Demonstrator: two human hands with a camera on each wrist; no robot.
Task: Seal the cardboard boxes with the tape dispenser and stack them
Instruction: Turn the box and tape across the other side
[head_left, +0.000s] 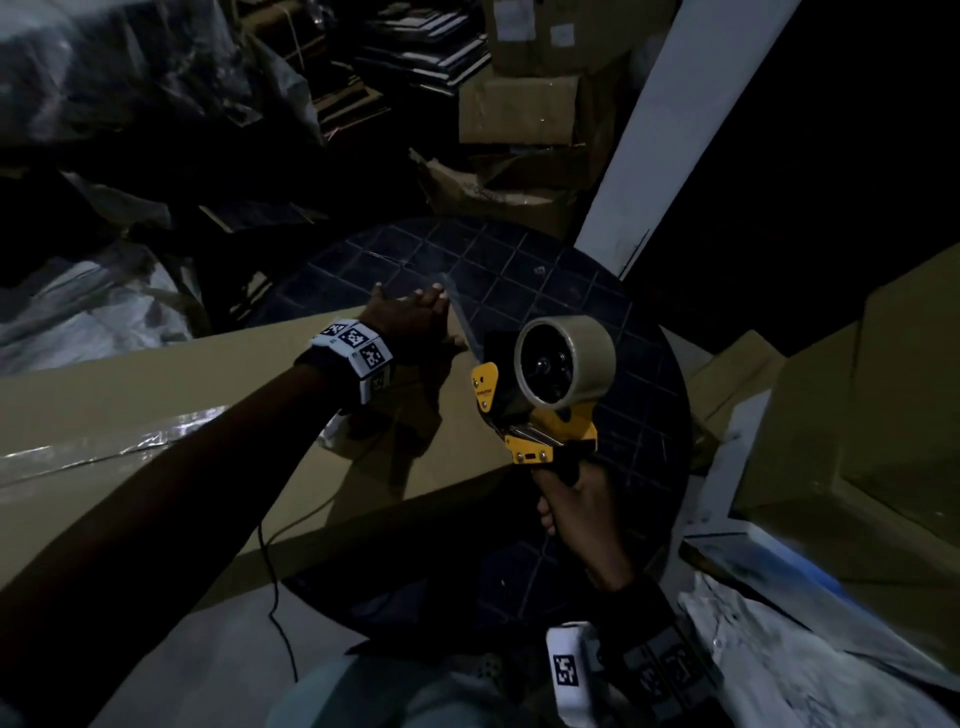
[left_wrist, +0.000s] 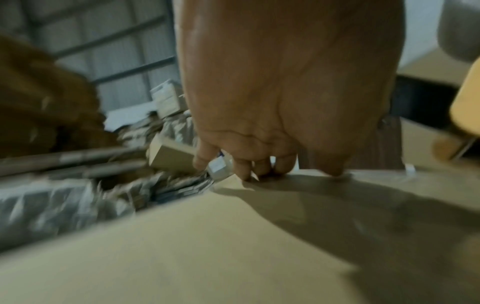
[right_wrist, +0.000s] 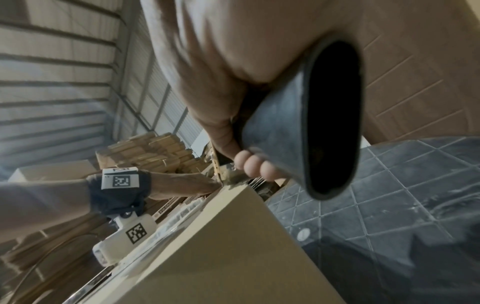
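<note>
Plainly, the yellow tape dispenser (head_left: 540, 400) sits gripped in the right hand (head_left: 576, 512); the left hand (head_left: 415, 325) presses flat fingers on the cardboard box (head_left: 156, 415) corner; only the right wrist view shows the handle's hollow end.

A long, flat brown cardboard box (head_left: 156, 415) lies left; a yellow-and-black tape dispenser (head_left: 540, 395) stands upright at its right end.

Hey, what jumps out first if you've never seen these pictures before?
The yellow tape dispenser with its big roll, gripped by the right hand at centre. A strip of tape runs from it to the left hand, pressing on the box atop a dark round table.
</note>
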